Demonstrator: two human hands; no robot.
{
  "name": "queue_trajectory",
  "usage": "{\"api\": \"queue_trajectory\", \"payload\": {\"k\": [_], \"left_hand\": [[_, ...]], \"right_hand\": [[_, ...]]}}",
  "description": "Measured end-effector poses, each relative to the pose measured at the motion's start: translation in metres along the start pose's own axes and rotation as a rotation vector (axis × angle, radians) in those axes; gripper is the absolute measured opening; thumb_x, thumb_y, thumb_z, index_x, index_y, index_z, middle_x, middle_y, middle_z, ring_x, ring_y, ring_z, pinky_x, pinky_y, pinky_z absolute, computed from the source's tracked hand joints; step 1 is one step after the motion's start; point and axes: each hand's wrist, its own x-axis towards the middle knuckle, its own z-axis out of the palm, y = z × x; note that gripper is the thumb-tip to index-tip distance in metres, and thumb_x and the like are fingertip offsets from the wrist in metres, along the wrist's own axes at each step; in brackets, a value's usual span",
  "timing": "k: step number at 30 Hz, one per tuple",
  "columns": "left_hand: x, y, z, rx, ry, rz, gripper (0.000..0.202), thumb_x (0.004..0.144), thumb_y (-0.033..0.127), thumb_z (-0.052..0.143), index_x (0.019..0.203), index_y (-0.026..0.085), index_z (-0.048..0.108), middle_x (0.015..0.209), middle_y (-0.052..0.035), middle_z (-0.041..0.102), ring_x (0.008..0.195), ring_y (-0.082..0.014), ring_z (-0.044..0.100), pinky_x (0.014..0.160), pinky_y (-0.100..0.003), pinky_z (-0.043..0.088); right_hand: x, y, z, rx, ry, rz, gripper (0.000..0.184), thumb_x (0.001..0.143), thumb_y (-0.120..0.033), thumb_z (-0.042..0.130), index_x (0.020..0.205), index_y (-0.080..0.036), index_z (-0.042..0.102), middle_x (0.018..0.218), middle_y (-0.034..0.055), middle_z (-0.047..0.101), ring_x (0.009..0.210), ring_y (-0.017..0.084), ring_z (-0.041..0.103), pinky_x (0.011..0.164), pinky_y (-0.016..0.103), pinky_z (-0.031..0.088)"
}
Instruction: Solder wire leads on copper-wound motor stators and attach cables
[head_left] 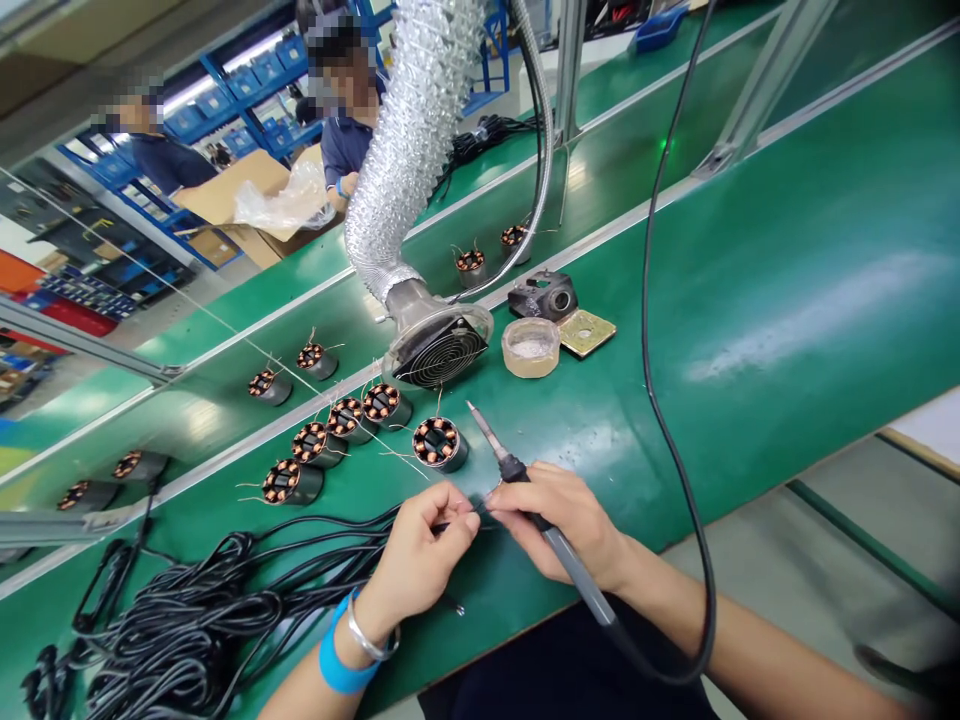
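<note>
My right hand [564, 522] is closed around a soldering iron [501, 455], its tip pointing up and left toward a motor stator [438, 442] with copper windings. My left hand [421, 552] pinches the end of a thin black cable [450, 522] just left of my right fingers; the two hands nearly touch. A blue band and a metal bangle sit on my left wrist. Several more stators [330, 440] stand in a row to the left on the green bench [750, 330].
A heap of black cables [187, 620] lies at the lower left. A silver fume duct with a grilled inlet [436, 348] hangs over the stators. A tape roll [531, 346], a brass-coloured pad [586, 332] and a black iron stand [543, 294] sit behind. Two other people work at the far left.
</note>
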Motion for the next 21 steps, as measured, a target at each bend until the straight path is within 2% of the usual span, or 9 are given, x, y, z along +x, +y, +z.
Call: {"api": "queue_trajectory", "payload": {"k": [7, 11, 16, 19, 21], "left_hand": [[0.002, -0.003, 0.003, -0.099, -0.017, -0.039, 0.026, 0.086, 0.035, 0.054, 0.069, 0.019, 0.043, 0.061, 0.0070, 0.031, 0.057, -0.0098, 0.026, 0.054, -0.023, 0.024], [0.000, -0.002, 0.004, -0.050, -0.015, -0.010, 0.028, 0.090, 0.037, 0.050, 0.070, 0.019, 0.043, 0.062, 0.0064, 0.032, 0.059, -0.0104, 0.026, 0.055, -0.023, 0.025], [-0.005, -0.001, 0.002, 0.116, -0.016, 0.071, 0.030, 0.095, 0.038, 0.045, 0.073, 0.018, 0.045, 0.065, 0.0051, 0.037, 0.061, -0.0110, 0.031, 0.058, -0.024, 0.029], [-0.007, 0.002, 0.002, 0.182, -0.051, 0.121, 0.028, 0.094, 0.036, 0.049, 0.073, 0.018, 0.046, 0.065, 0.0047, 0.040, 0.062, -0.0108, 0.034, 0.059, -0.023, 0.030], [-0.008, 0.003, 0.002, 0.173, -0.067, 0.145, 0.027, 0.093, 0.035, 0.050, 0.072, 0.018, 0.048, 0.064, 0.0048, 0.042, 0.060, -0.0103, 0.037, 0.059, -0.023, 0.031]], "right_hand": [[-0.004, 0.008, -0.001, 0.190, 0.018, 0.023, 0.022, 0.084, -0.002, 0.053, 0.094, -0.022, 0.051, 0.074, 0.0000, 0.068, 0.062, 0.013, 0.065, 0.062, 0.028, 0.052], [-0.004, 0.009, -0.002, 0.216, -0.002, 0.038, 0.022, 0.084, -0.003, 0.054, 0.094, -0.022, 0.051, 0.076, 0.0002, 0.069, 0.063, 0.013, 0.065, 0.063, 0.028, 0.052], [-0.006, 0.007, -0.007, 0.212, -0.025, 0.031, 0.025, 0.082, -0.003, 0.057, 0.096, -0.023, 0.054, 0.077, 0.0001, 0.070, 0.065, 0.015, 0.065, 0.068, 0.031, 0.055], [-0.011, 0.005, -0.010, 0.187, 0.023, 0.096, 0.031, 0.079, -0.005, 0.059, 0.103, -0.023, 0.053, 0.091, 0.0052, 0.072, 0.081, 0.020, 0.068, 0.076, 0.037, 0.056], [-0.015, 0.004, -0.012, 0.152, 0.014, 0.196, 0.035, 0.079, -0.008, 0.060, 0.110, -0.022, 0.051, 0.107, 0.0110, 0.070, 0.094, 0.024, 0.067, 0.081, 0.040, 0.056]]}}
